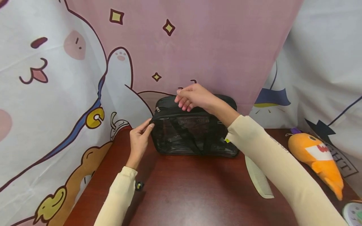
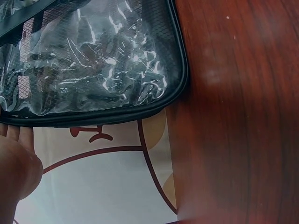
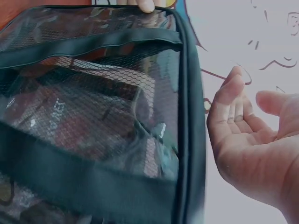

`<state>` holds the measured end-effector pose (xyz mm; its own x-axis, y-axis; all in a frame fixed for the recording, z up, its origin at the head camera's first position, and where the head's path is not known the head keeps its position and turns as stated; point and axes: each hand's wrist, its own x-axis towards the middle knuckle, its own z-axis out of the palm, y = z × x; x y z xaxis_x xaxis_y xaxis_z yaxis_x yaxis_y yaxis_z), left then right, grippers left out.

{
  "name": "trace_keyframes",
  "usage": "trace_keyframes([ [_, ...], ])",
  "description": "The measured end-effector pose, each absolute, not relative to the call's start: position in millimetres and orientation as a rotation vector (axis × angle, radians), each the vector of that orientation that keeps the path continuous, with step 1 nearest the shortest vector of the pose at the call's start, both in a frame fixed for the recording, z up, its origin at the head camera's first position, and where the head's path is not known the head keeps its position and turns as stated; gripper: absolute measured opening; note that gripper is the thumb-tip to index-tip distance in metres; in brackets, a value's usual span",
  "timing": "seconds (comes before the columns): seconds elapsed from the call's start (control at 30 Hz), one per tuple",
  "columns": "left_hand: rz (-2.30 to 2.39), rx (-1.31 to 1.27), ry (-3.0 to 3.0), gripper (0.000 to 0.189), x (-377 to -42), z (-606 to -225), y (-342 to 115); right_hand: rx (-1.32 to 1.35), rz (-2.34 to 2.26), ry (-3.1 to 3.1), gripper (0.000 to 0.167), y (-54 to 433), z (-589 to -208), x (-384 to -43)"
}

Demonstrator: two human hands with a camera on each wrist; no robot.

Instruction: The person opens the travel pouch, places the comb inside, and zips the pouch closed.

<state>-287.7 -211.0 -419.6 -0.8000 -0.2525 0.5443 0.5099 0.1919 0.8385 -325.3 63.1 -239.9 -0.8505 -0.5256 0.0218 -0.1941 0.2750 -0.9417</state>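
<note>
A clear bag with black edges and dark straps (image 1: 167,138) stands on the table against the backdrop. My left hand (image 1: 139,136) pinches its upper left corner, and the thumb (image 3: 146,5) lies on the bag's edge in the right wrist view. Close to that corner sits a metal zipper pull (image 1: 157,109). Over the bag's black top, my right hand (image 1: 196,97) is raised with fingers loosely curled and nothing in them. The right wrist view has this hand beside the bag's rim, apart from it. Mesh shows through the clear panel (image 2: 107,65); what lies inside cannot be made out.
A pale comb (image 1: 259,179) lies on the red-brown table (image 1: 192,191), right of the bag and partly behind my right sleeve. Further right is an orange plush toy (image 1: 316,157). A round whitish object (image 1: 352,213) is cut off at the lower right. Printed cloth (image 1: 220,40) hangs behind.
</note>
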Motion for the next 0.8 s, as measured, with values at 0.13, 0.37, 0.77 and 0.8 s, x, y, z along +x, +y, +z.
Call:
trace_keyframes([
  [0.13, -1.675, -0.236, -1.889, 0.028, -288, -419, -210, -0.671, -1.683, 2.277, 0.041, 83, -239, -313],
  [0.37, -1.668, -0.215, -1.896, 0.029, -287, -419, -212, -0.687, -1.858, 2.307, 0.040, 117, -242, -294],
  [0.77, -1.689, -0.260, -1.877, 0.028, -288, -421, -214, -0.464, -2.164, 2.286, 0.041, 183, -267, -270],
  [0.8, -1.691, -0.261, -1.875, 0.028, -288, -421, -214, -0.454, -2.188, 2.280, 0.039, 188, -270, -268],
])
